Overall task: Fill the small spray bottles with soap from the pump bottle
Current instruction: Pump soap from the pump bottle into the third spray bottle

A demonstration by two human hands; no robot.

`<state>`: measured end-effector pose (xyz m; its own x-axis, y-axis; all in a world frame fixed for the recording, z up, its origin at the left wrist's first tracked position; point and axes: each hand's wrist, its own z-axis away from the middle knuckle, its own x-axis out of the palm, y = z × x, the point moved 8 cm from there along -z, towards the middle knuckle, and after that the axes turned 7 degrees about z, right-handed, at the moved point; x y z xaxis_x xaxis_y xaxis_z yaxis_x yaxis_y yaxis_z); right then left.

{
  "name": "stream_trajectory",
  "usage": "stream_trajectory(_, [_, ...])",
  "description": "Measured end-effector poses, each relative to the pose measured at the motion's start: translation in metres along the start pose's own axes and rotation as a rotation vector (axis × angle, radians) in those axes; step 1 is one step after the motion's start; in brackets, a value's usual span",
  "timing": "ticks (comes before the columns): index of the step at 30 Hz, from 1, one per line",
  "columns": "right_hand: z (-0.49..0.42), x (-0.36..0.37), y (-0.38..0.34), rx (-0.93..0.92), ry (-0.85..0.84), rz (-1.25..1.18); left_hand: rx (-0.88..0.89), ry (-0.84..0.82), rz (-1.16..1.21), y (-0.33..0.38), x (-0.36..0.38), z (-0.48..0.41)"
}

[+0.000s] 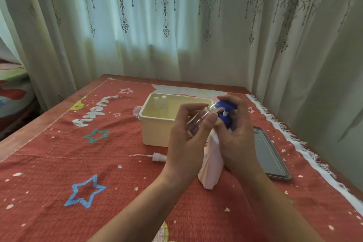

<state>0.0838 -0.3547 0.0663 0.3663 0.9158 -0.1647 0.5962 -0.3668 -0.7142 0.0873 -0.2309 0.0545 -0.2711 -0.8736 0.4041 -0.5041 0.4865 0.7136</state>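
My left hand (188,141) holds a small clear spray bottle (198,119) without its cap, tilted so its open neck meets the nozzle of the blue pump head (225,113). The pump head tops a white pump bottle (211,165) standing on the red cloth. My right hand (238,139) wraps over the pump head from the right, fingers on top of it. A white spray cap with its thin tube (155,157) lies on the cloth left of my left wrist. Two more small bottles (160,102) stand in the cream box's far left corner.
A cream plastic box (155,129) sits just behind my hands. A grey metal tray (273,155) lies to the right, near the cloth's fringed edge. Curtains hang close behind the table and along its right side. A patterned bed shows at far left.
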Motion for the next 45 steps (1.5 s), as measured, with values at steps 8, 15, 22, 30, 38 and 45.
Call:
stream_trajectory(8, [0.0007, 0.0005, -0.0007, 0.004, -0.014, -0.003, -0.004, 0.014, -0.017, -0.0002, -0.0012, 0.0005])
stream_trajectory(15, [0.0001, 0.0002, -0.0004, 0.001, -0.007, 0.02, -0.001, 0.013, -0.027, -0.0027, -0.0023, 0.0022])
stream_trajectory(22, [0.0009, 0.0011, 0.0001, 0.001, -0.013, 0.022, 0.007, -0.007, -0.053, 0.001, 0.0011, -0.0016])
stream_trajectory(30, [0.0001, -0.0001, -0.0019, -0.025, 0.001, 0.036, -0.007, 0.016, -0.051, -0.0038, -0.0025, 0.004])
stream_trajectory(38, [0.0002, -0.0005, -0.0021, -0.021, -0.002, 0.059, -0.013, 0.008, -0.056, -0.0031, -0.0012, 0.0033])
stream_trajectory(45, [0.0014, 0.0013, -0.0011, -0.006, -0.008, 0.042, -0.009, -0.001, -0.048, -0.0006, 0.0012, 0.0018])
